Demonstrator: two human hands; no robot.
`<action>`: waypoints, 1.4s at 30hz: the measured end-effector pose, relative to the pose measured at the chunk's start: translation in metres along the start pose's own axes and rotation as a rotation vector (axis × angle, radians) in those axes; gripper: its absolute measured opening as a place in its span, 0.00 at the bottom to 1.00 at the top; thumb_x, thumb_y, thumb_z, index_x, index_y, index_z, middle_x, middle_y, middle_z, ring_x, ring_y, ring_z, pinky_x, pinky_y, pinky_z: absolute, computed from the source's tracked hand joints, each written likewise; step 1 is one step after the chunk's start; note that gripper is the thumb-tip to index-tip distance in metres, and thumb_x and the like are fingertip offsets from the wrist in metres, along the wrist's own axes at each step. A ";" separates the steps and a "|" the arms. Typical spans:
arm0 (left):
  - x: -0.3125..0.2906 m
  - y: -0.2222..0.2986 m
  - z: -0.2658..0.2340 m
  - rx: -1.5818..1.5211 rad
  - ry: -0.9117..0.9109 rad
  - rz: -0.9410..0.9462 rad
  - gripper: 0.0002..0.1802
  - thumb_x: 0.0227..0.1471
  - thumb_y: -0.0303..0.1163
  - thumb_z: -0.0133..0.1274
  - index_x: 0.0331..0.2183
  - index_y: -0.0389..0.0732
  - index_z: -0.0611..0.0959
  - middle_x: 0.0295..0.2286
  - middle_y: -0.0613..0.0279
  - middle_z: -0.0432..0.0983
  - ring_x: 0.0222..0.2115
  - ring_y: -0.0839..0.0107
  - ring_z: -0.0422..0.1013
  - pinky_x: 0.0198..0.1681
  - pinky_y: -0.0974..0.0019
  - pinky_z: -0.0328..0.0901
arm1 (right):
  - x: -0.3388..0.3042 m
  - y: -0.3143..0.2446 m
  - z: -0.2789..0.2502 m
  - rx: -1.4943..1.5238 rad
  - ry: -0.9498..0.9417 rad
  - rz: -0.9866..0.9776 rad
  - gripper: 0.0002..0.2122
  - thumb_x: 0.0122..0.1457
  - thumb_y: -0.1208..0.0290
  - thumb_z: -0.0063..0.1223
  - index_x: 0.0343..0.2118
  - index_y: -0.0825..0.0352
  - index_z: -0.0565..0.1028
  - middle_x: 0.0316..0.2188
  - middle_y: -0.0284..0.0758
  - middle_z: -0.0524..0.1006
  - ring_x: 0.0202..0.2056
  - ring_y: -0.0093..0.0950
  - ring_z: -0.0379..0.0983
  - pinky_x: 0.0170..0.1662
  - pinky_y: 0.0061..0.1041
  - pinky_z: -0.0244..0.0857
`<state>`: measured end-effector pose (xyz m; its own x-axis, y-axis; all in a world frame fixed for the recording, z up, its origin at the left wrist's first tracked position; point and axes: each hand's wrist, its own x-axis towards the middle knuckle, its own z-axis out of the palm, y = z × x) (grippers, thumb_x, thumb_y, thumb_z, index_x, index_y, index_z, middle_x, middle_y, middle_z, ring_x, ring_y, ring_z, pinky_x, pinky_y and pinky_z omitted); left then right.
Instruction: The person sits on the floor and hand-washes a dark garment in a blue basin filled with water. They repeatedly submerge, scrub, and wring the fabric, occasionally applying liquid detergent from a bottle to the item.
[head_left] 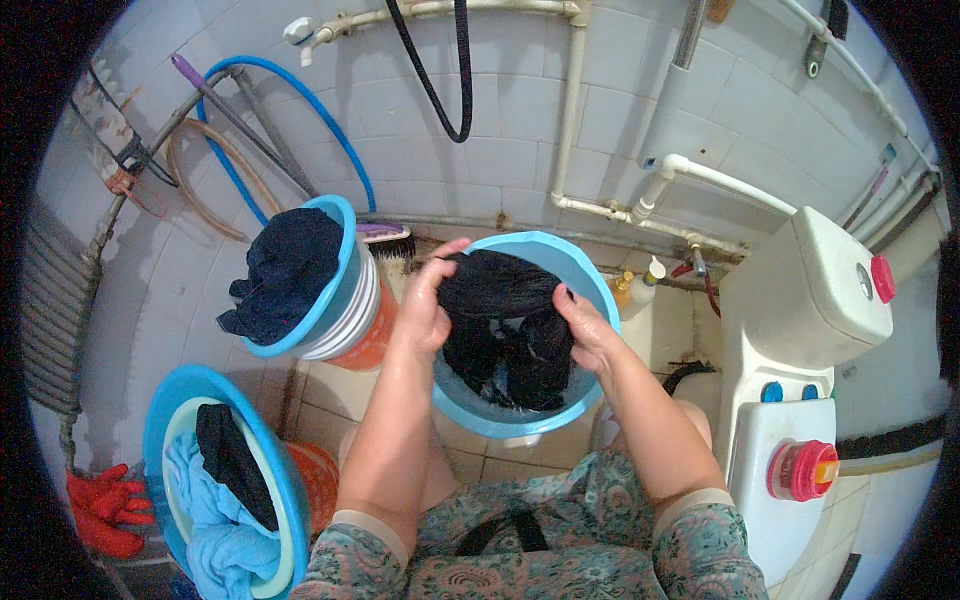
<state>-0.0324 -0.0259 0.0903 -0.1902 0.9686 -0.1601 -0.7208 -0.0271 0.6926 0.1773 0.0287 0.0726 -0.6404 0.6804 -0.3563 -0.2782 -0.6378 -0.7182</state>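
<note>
A dark, wet piece of clothing [500, 285] is stretched between my two hands over a light blue basin [590, 275]. Its lower part hangs into the water in the basin. My left hand [432, 300] grips the cloth at its left edge, fingers over the far side. On the opposite edge, my right hand [588, 328] pinches it with the thumb on top. Both forearms look wet. What kind of garment it is cannot be made out.
Left of the basin, dark clothes [290, 262] fill a blue tub [348, 225] on stacked buckets [365, 320]. Nearer, another blue tub [165, 420] holds a light blue towel [215, 520]. A toilet [790, 290] stands at right. Pump bottles [645, 285] and a brush [388, 240] are by the wall.
</note>
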 end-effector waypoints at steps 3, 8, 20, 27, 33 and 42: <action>-0.004 -0.023 0.008 0.392 -0.138 -0.028 0.19 0.45 0.28 0.44 0.42 0.38 0.76 0.38 0.56 0.73 0.43 0.64 0.68 0.48 0.62 0.63 | 0.008 -0.003 -0.007 0.049 0.026 -0.094 0.20 0.52 0.57 0.58 0.41 0.66 0.70 0.37 0.33 0.74 0.40 0.27 0.70 0.45 0.31 0.65; -0.003 -0.036 0.017 -0.029 0.146 -0.269 0.18 0.50 0.37 0.46 0.43 0.41 0.76 0.42 0.57 0.72 0.45 0.63 0.67 0.50 0.59 0.62 | 0.013 -0.002 -0.001 -0.569 0.264 -0.664 0.21 0.47 0.70 0.61 0.43 0.68 0.67 0.37 0.34 0.73 0.39 0.26 0.69 0.44 0.27 0.64; -0.010 -0.071 0.028 0.141 -0.266 0.062 0.20 0.59 0.45 0.35 0.44 0.42 0.73 0.40 0.60 0.71 0.45 0.67 0.66 0.49 0.62 0.61 | -0.010 0.027 0.047 -1.480 0.074 -1.221 0.15 0.44 0.65 0.60 0.36 0.60 0.75 0.47 0.38 0.71 0.54 0.39 0.62 0.57 0.47 0.50; 0.009 -0.087 0.013 0.118 0.262 -0.061 0.17 0.58 0.43 0.35 0.36 0.44 0.75 0.35 0.62 0.72 0.40 0.65 0.69 0.46 0.60 0.64 | 0.017 0.034 0.041 -1.106 0.242 -1.199 0.03 0.50 0.74 0.55 0.27 0.65 0.74 0.35 0.39 0.78 0.42 0.36 0.74 0.47 0.35 0.66; -0.018 -0.079 0.045 0.086 0.238 -0.169 0.16 0.47 0.36 0.48 0.38 0.39 0.76 0.36 0.58 0.74 0.35 0.64 0.70 0.43 0.59 0.64 | 0.047 0.020 -0.009 -0.914 0.538 -0.619 0.14 0.58 0.59 0.45 0.31 0.65 0.76 0.28 0.44 0.77 0.31 0.43 0.74 0.34 0.37 0.66; -0.014 -0.008 -0.010 1.627 -0.313 0.300 0.43 0.38 0.40 0.62 0.55 0.46 0.62 0.58 0.48 0.50 0.60 0.56 0.44 0.61 0.58 0.43 | 0.038 0.002 -0.007 -1.039 0.301 -0.639 0.17 0.56 0.53 0.48 0.36 0.63 0.75 0.30 0.45 0.77 0.35 0.45 0.73 0.38 0.37 0.66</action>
<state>-0.0307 -0.0413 0.0799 0.0909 0.9908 0.1005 0.7406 -0.1347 0.6583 0.1574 0.0559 0.0539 -0.3731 0.9050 0.2045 0.3042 0.3276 -0.8945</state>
